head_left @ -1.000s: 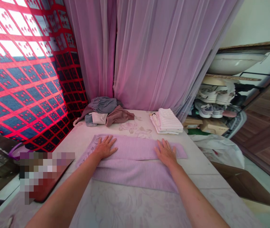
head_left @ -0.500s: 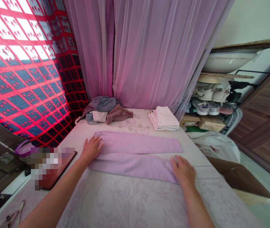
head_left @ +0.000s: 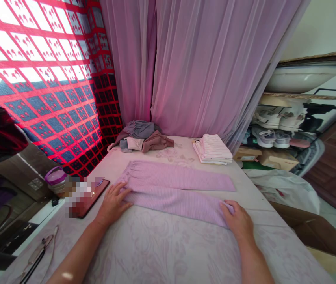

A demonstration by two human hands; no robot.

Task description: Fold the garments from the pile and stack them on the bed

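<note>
A pair of lilac ribbed trousers (head_left: 179, 199) lies flat across the bed, waistband to the left and legs to the right. My left hand (head_left: 113, 205) rests on the near corner of the waistband with its fingers apart. At the cuff of the near leg, my right hand (head_left: 238, 221) has thumb and fingers closed on the fabric; its lower fingers are hidden beneath the hand. The far leg lies straight, untouched by either hand.
Behind the trousers are a heap of grey and brown clothes (head_left: 147, 136) and a folded striped stack (head_left: 213, 148). A phone (head_left: 97, 195), partly blurred out, lies left. Glasses and cords (head_left: 39, 254) lie at the near left. Shoe shelves (head_left: 274, 136) and a cardboard box (head_left: 312, 227) stand right.
My left hand has moved to the near corner of the waistband. My right hand has closed on the near leg's cuff. The view has turned slightly left.
</note>
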